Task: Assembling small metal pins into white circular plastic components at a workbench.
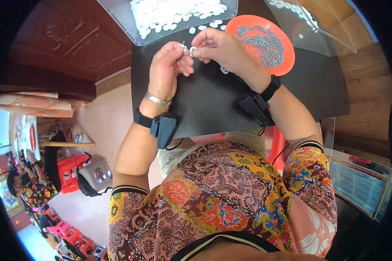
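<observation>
My left hand [170,61] pinches a small white plastic piece [181,47], from which a thin grey metal pin or screw stands up. Close beside it, my right hand [220,48] holds a small white oval plastic piece [192,51] between thumb and fingers. The two pieces are a short gap apart, above the dark table [200,100]. Right of my right hand sits an orange-red plate [288,52] with a heap of small grey metal screws [265,47]. Part of a loose white oval [224,70] shows under my right hand.
A clear plastic bin [139,40] full of white ovals [174,13] stands at the far side, with several loose ovals [200,28] beside it. Clear panels [326,32] stand at the far right. A person [35,187] and several stools [76,239] are at left.
</observation>
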`<state>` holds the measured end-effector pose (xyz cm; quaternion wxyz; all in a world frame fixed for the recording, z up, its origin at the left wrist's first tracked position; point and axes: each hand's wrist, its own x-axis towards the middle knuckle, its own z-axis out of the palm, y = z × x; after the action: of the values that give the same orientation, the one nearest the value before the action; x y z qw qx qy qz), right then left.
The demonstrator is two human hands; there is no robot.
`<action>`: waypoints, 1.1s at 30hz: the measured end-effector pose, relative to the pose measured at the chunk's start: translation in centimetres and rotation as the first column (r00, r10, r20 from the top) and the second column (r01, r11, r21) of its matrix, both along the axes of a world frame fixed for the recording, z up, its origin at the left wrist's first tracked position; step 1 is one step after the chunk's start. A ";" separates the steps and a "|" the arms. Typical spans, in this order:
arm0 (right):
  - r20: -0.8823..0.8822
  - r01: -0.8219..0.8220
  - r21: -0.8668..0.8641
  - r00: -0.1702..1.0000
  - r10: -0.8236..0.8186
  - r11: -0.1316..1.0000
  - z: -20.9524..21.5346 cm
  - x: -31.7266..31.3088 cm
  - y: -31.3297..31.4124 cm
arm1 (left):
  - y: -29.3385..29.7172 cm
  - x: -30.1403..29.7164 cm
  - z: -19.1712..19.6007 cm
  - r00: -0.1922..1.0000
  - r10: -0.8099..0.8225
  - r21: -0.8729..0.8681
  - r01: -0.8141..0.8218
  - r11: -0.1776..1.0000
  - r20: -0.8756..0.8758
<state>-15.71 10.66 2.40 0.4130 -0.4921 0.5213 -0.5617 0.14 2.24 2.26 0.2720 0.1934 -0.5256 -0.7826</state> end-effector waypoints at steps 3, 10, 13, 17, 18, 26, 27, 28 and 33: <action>0.001 -0.001 -0.055 1.000 0.001 0.998 -0.1 0.1 -0.1 | 0.1 -0.1 -0.2 0.999 0.015 0.035 -0.013 0.999 -0.049; 0.079 0.106 -0.069 0.992 -0.100 0.992 0.0 0.1 0.0 | -0.2 0.2 -0.2 0.992 0.002 0.031 0.002 1.000 -0.126; 0.088 0.119 -0.044 0.989 -0.115 0.992 0.3 0.3 0.1 | 0.1 0.1 0.1 0.994 -0.034 0.051 0.040 0.998 -0.103; 0.108 0.065 -0.023 0.992 -0.062 0.998 0.0 0.3 -0.1 | -0.2 -0.1 -0.1 0.988 -0.054 0.044 0.061 0.997 -0.147; 0.105 0.056 -0.014 0.993 -0.054 0.998 0.1 0.4 0.0 | -0.2 0.0 -0.2 0.985 -0.061 0.048 0.070 0.996 -0.161; 0.069 0.038 -0.081 0.997 -0.032 0.996 -0.3 -0.1 0.0 | -0.5 0.4 -0.2 0.986 -0.050 0.058 0.060 0.997 -0.161; 0.014 0.016 -0.073 1.000 -0.015 0.997 -0.2 -0.2 0.1 | -0.5 0.4 -0.2 0.988 -0.041 0.053 0.049 0.997 -0.146; -0.040 -0.005 -0.065 0.999 0.002 0.998 -0.1 -0.2 0.1 | -0.4 0.4 -0.2 0.988 -0.040 0.053 0.048 0.997 -0.146; 0.046 0.039 -0.152 0.998 -0.032 0.988 -0.4 0.9 0.0 | 0.0 0.0 -0.4 0.988 -0.077 0.054 0.085 0.995 -0.134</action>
<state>-14.83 10.63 2.04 0.3752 -0.5007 0.4761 -0.6179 0.17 2.26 1.85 0.2680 0.1278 -0.4903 -0.8194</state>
